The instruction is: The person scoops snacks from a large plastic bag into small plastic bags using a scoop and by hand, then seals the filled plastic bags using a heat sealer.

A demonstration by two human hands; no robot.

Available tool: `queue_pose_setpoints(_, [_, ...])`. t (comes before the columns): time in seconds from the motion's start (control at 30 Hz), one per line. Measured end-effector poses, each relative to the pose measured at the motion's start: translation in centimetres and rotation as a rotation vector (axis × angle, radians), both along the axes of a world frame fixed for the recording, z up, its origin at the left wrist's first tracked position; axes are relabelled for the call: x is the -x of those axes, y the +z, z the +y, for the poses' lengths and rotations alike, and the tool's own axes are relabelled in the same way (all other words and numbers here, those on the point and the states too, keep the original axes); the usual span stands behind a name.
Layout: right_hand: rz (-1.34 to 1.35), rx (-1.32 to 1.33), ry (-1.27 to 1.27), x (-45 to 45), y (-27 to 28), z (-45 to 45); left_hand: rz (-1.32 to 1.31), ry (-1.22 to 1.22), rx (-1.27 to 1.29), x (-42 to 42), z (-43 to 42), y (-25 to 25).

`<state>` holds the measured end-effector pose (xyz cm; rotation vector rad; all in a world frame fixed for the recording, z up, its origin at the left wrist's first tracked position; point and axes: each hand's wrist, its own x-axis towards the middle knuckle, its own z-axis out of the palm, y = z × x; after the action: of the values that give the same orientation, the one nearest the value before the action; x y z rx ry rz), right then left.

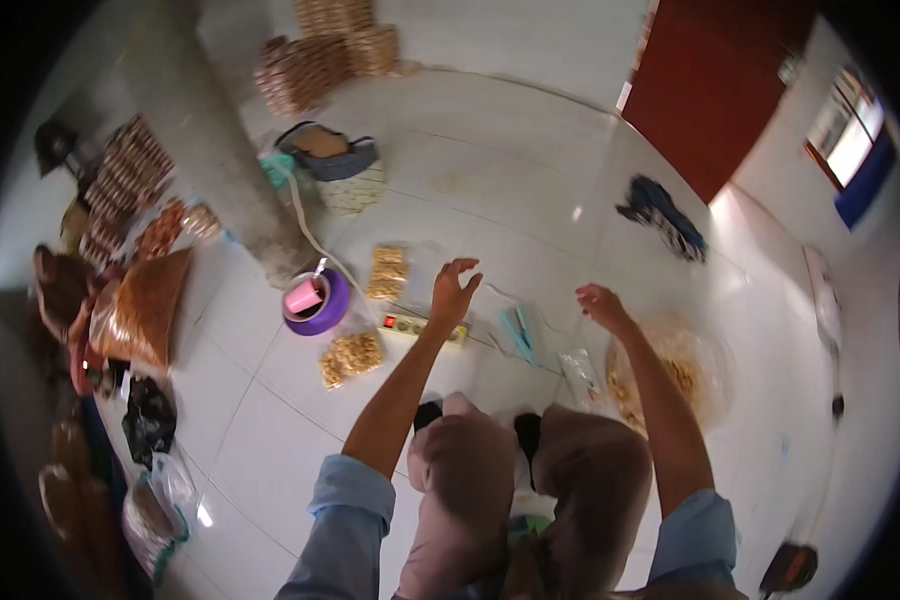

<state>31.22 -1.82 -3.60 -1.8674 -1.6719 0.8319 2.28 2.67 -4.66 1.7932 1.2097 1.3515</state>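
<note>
My left hand (pixel 454 294) is raised above the tiled floor with fingers bent and thumb apart; I see nothing in it. Below it lies a power strip (pixel 425 329) with a red switch. My right hand (pixel 602 304) is also raised, its fingers curled together; whether they hold anything is too blurred to tell. Between the hands, a slim teal tool (pixel 517 333) rests on the floor. A clear plastic packet (pixel 579 376) lies below my right hand. My right forearm partly covers a large clear bag (pixel 708 365) with yellowish pieces inside.
Filled snack packs (pixel 387 273) and another bagged batch (pixel 352 358) lie left of the strip. Beside them, a purple tub (pixel 336 312) holds a pink container. A pillar (pixel 205 130) rises behind it. Bulging sacks (pixel 148 310) stand at left; dark cloth (pixel 662 215) lies at right.
</note>
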Motion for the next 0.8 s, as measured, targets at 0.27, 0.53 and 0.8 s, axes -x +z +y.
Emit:
queue_pose_setpoints(0.27, [0.017,-0.075,-0.29,-13.1,-5.2,-8.1,0.215,-0.536,0.183,-14.6,-2.0,-0.1])
queue_pose_setpoints(0.53, [-0.355,-0.052,-0.072,-6.2,-23.0,-14.1,0.621,-0.837,0.105,-19.8,-4.8,-18.7])
queue_pose_setpoints(0.8, [-0.591,-0.081,-0.134,-5.6,-27.2,-9.1,0.769,-0.609,-0.154,-22.3,-3.7,-24.9])
